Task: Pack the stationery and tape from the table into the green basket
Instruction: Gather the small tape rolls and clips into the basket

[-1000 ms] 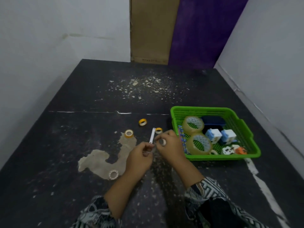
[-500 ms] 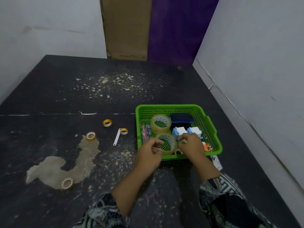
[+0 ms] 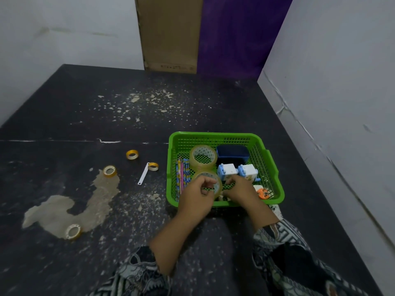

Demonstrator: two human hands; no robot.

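The green basket (image 3: 213, 136) stands right of centre on the dark table. In it lie two big clear tape rolls (image 3: 203, 156), a navy box (image 3: 233, 153), two white-and-blue sharpeners (image 3: 227, 170), coloured pencils (image 3: 181, 176) and an orange piece (image 3: 264, 193). My left hand (image 3: 197, 197) hovers over the basket's front edge with its fingers curled. My right hand (image 3: 239, 189) reaches down into the basket beside it, and its fingers hide whatever is under them. Several small tape rolls (image 3: 131, 154) and a white strip (image 3: 143, 173) lie on the table to the left.
A pale patch (image 3: 64, 208) of worn surface spreads at the left, with one small roll (image 3: 73, 231) on its near end and another (image 3: 109, 170) at its far end. A wall (image 3: 331, 103) runs close along the basket's right side. A cardboard panel (image 3: 171, 33) leans at the back.
Both hands moved right from the small rolls and white strip to the basket's front edge. The view swung right with them. The right hand carried a small roll a second ago.
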